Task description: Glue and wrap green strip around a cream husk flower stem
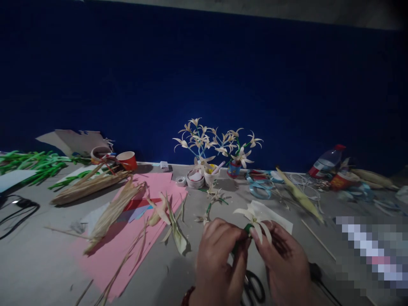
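Note:
In front of me, above the table's near part, my right hand (284,257) is closed on a pale husk-like flower (255,219), whose thin petals spread outward and curl down. My left hand (220,257) is closed beside it, pinching a green strip (247,228) at the flower's base. The fingers hide most of the strip, so its full shape cannot be seen. Black-handled scissors (255,288) lie below, between the two hands. Just beyond the flower is a white sheet of paper (276,217). Small finished-looking flowers with green stems (208,207) lie past my left hand.
Pink paper (153,244) with dried corn husks (116,212) covers the left side. Green stems (35,163) lie far left. Cups holding pale flowers (234,170) stand at the back, near a blue wall (143,85). A plastic bottle (327,162) and blue ribbon (259,190) are right.

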`<state>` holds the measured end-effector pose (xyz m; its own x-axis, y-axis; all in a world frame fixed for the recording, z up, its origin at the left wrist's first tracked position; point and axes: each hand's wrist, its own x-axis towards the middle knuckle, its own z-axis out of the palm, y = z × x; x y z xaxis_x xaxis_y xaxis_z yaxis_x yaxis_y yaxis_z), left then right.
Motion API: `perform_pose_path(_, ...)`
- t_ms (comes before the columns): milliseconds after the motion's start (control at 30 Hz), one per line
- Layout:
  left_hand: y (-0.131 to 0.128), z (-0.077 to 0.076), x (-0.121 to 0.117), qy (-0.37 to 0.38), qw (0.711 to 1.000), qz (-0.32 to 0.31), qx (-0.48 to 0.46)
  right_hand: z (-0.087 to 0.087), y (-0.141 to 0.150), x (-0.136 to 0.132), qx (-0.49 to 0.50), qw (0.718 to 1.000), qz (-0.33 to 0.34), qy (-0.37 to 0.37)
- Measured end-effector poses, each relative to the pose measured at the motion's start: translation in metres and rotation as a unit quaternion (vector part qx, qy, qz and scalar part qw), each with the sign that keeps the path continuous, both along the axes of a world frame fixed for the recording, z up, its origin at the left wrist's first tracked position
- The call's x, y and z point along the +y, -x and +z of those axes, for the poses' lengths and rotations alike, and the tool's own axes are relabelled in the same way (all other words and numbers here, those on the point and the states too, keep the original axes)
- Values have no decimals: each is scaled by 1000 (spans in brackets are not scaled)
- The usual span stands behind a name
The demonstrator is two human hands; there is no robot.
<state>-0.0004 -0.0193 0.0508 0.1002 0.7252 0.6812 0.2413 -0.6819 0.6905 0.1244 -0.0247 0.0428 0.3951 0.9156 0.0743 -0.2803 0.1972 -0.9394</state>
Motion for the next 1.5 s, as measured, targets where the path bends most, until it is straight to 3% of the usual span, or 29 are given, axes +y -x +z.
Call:
perform_pose_path(267, 6, 8, 0, 112, 990, -70, -39, 2, -6, 2, -5, 999, 47, -6)
perform_pose_path(667, 2, 5, -1, 146, 987, -23, -63, 2, -1, 5, 7, 1000, 7, -5)
perform_pose_path(833, 4, 7, 1, 177, 980, -47, -83, 5, -3, 6, -3, 999, 40, -7)
perform_pose_path(1133, 8, -1, 2, 343, 894, -169, -232, 5, -9, 5, -34, 996, 75, -15)
perform_pose_path(1300, 9, -4, 0, 366, 867, -207, -268, 11, -6, 7, -3, 993, 110, -50)
perform_pose_path(1500, 8, 2, 1, 424, 788, -300, -331, 13, -12, 4, 53, 986, 161, 8)
